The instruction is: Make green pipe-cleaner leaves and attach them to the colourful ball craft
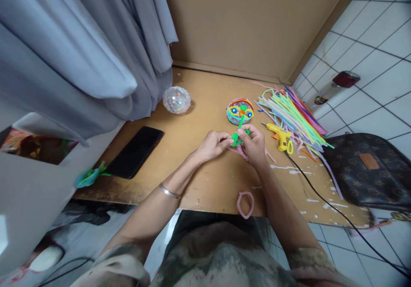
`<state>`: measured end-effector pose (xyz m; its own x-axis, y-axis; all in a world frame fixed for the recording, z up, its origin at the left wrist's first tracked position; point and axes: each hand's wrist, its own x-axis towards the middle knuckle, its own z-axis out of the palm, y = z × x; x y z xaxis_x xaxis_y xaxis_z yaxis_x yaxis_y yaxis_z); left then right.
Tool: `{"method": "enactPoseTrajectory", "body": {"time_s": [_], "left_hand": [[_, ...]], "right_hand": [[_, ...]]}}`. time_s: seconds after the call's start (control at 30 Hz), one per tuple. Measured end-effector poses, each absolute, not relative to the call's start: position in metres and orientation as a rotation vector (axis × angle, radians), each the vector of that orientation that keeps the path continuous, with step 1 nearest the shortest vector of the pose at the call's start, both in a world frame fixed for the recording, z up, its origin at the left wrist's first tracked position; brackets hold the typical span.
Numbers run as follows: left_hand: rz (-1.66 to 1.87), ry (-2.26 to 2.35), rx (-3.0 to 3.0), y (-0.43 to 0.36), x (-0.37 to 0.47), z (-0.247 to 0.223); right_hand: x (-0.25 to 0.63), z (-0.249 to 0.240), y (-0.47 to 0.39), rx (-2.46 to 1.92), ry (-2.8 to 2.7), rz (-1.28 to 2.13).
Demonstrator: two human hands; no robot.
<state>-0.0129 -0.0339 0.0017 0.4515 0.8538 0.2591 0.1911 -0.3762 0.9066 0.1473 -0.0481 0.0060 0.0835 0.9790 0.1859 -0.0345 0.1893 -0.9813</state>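
Observation:
A bent green pipe cleaner (pixel 236 139) is between my two hands, one end pointing up. My left hand (pixel 214 144) pinches its left side with closed fingers. On the other side my right hand (pixel 253 143) has thumb and fingers closed on it. Just beyond the hands sits a round ornament (pixel 240 111) with blue, yellow, red and green pieces. Pink pipe cleaner pieces lie partly hidden under my right hand. A pink loop (pixel 245 204) rests near the table's front edge.
A yellow glue gun (pixel 280 137) with a black cord and a pile of coloured pipe cleaners (pixel 292 113) lie right. Further right is a brown bag (pixel 369 169). A clear ball (pixel 177 100) and black phone (pixel 135 152) sit left on the table (pixel 192 192), near a grey curtain (pixel 128 43).

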Motion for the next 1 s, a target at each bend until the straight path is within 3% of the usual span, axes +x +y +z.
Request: {"method": "enactPoseTrajectory", "body": {"time_s": [0.5, 1.0], "left_hand": [[0.822, 0.805, 1.682, -0.033, -0.013, 0.0], [0.935, 0.823, 1.506, -0.036, -0.001, -0.006]], "right_hand": [[0.145, 0.001, -0.044, -1.093, -1.136, 0.971], [0.141, 0.004, -0.044, -1.101, -1.041, 0.881]]}}
